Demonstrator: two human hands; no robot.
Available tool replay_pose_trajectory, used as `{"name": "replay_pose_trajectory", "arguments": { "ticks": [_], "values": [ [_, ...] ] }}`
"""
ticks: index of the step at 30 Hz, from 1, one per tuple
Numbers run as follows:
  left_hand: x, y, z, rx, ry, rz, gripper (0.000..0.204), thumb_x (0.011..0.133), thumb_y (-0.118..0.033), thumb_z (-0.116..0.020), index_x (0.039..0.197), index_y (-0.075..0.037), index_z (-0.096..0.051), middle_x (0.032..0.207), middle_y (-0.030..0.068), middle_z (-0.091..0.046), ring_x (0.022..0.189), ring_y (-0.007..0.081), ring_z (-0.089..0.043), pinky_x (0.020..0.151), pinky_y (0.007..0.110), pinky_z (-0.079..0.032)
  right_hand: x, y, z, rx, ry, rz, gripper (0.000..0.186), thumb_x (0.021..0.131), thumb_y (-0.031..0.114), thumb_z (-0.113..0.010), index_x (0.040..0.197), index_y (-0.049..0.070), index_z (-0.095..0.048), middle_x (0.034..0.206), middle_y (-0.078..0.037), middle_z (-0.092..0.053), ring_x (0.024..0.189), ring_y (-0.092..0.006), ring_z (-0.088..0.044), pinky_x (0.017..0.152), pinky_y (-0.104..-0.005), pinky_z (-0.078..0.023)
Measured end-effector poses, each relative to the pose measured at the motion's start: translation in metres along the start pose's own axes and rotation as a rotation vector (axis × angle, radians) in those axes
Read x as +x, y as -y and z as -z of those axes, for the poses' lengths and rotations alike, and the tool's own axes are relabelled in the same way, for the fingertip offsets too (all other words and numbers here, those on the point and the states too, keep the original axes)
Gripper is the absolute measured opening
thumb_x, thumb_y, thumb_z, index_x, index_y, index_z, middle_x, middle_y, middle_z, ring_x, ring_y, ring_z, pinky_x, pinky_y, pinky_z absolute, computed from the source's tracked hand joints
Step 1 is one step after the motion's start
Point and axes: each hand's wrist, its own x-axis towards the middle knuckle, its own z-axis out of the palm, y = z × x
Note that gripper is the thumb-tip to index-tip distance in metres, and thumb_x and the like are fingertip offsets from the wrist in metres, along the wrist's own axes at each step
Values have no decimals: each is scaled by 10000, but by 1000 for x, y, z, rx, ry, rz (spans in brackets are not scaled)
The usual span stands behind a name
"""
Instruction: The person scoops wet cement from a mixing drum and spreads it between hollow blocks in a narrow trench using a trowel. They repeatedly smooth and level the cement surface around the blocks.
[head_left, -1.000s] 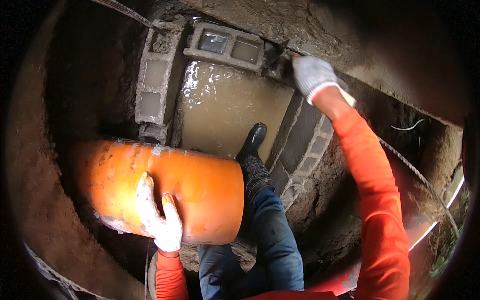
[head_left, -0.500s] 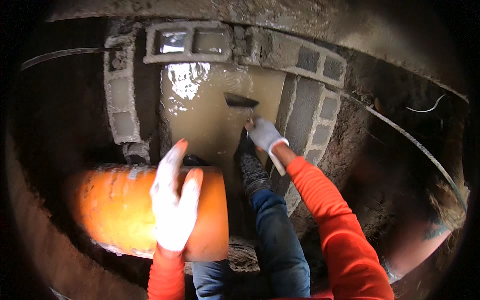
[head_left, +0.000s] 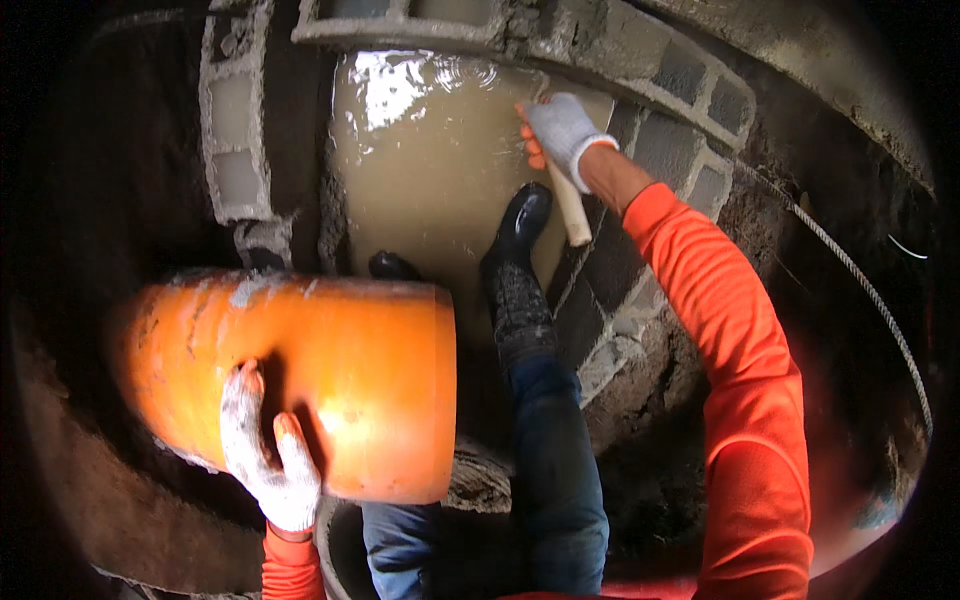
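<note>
My right hand (head_left: pixel 562 132), in a grey-white glove with orange fingertips, is closed round the pale wooden handle of a hoe-like tool (head_left: pixel 570 205). It is over muddy brown water (head_left: pixel 430 170) in a block-walled pit, near the far right corner. The tool's blade is hidden, apparently under the water. My left hand (head_left: pixel 275 455), in a dirty white glove, has its fingers spread at the near side of a large orange pipe (head_left: pixel 370 370). It casts a shadow on the pipe; whether the palm touches it I cannot tell.
Hollow concrete blocks (head_left: pixel 235 140) edge the water on the left, more blocks (head_left: pixel 640 60) at the back and right. My black boot (head_left: pixel 520 230) is in the water; another boot tip (head_left: pixel 393 266) shows behind the pipe. A rope (head_left: pixel 850 260) runs along the right dirt bank.
My right hand has moved up and right with the tool, and its dark blade has gone out of sight. My left hand has come down and left over the pipe. The view has shifted.
</note>
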Motion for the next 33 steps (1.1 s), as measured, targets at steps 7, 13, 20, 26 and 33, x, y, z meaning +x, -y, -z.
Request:
{"name": "replay_pose_trajectory", "arguments": {
  "ticks": [7, 13, 20, 26, 33],
  "values": [
    [7, 1, 4, -32, -1, -100, 451, 961, -63, -656, 1404, 24, -662, 1411, 231, -703, 1368, 465, -619, 1224, 549, -437, -32, -21, 6, 213, -78, -2, 203, 1132, 266, -630, 1085, 69, -646, 748, -12, -621, 505, -128, -537, 446, -306, -494],
    [13, 0, 7, -62, -32, -165, 432, 951, -52, -687, 1378, 9, -661, 1328, 225, -727, 1249, 413, -688, 1197, 597, -468, -42, -58, 6, -33, -75, -47, 209, 1093, 237, -663, 970, 71, -635, 705, -34, -621, 470, -156, -564, 421, -324, -509],
    [18, 4, 8, -141, -17, -189, 479, 906, -19, -698, 1382, 9, -654, 1316, 223, -725, 1242, 412, -692, 1189, 606, -471, 31, -4, -6, -316, -157, -20, 222, 1109, 188, -623, 1013, -8, -670, 740, -81, -655, 533, -177, -600, 487, -367, -536],
    [16, 9, 9, -179, -50, -180, 479, 903, -15, -701, 1379, 3, -655, 1329, 217, -724, 1250, 414, -687, 1194, 597, -466, 17, -6, -31, 178, -135, -7, 205, 1123, 201, -600, 1006, 35, -627, 739, -83, -619, 524, -202, -560, 454, -385, -511],
    [13, -1, 6, -65, -83, -134, 420, 957, -57, -705, 1373, -5, -692, 1363, 192, -731, 1276, 407, -676, 1206, 544, -468, -104, -48, 19, 356, 46, 15, 287, 1173, 331, -526, 1237, 79, -647, 715, -21, -605, 459, -157, -538, 426, -316, -499]
  ]
}}
